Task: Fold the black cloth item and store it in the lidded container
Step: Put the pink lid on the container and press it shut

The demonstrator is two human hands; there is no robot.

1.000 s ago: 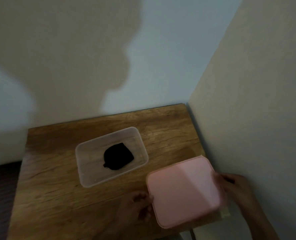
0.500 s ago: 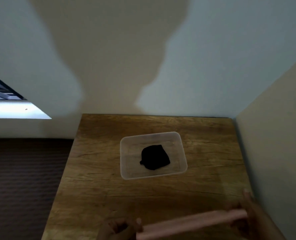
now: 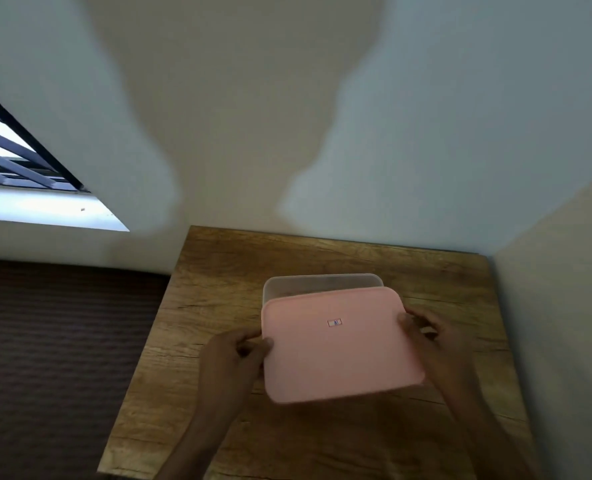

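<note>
A person stands over a brown wooden table (image 3: pixel 218 306) with a visible grain, set into the corner of pale walls, and holds a flat pink rectangular plastic lid (image 3: pixel 339 344) with rounded corners above a clear, translucent rectangular plastic container (image 3: pixel 322 284). The lid is tilted, its near edge raised toward the person and its far edge down close to the container, and it covers nearly all of the container, so that only the far rim and a strip of the far wall show beyond it. The left hand (image 3: pixel 234 355) pinches the lid's left edge, thumb on top and fingers curled underneath; the right hand (image 3: pixel 429 336) grips the lid's right edge in the same closed way, thumb lying on the upper surface near the far right corner. A small rectangular label (image 3: pixel 334 322) sits near the middle of the lid's top. The black cloth item is hidden behind the lid, so I cannot tell from here how it lies inside the container. The container stands on the table roughly midway across it and nearer the back wall than the near edge. To the left of the table runs a dark ribbed surface (image 3: pixel 62 358), and above that, a window with dark bars (image 3: pixel 14 150) lets in light.
</note>
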